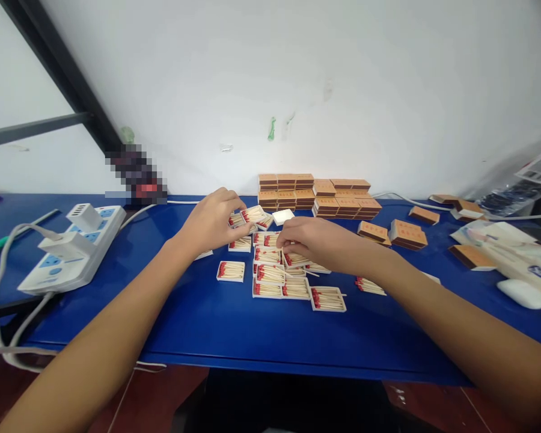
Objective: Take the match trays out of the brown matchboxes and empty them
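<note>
My left hand (pixel 216 219) is at the back left of a cluster of white matchbox trays, its thumb and fingers curled round the edge of a tray of red-tipped matches (pixel 253 214). My right hand (pixel 307 237) hangs over the middle of the cluster with fingers pinched together. What lies between those fingertips is too small to make out. Below the right hand are stacked filled trays (pixel 270 275), with some matches lying askew. A single filled tray (pixel 231 271) sits apart at the left, and another tray (pixel 328 299) is at the front right.
Closed orange-brown matchboxes (pixel 286 198) are stacked against the wall, with several more scattered at right. Loose matches (pixel 370 285) lie by my right forearm. A white power strip (pixel 79 249) with cables stands at left. A tissue pack (pixel 518 255) lies at right on the blue table (pixel 198 328).
</note>
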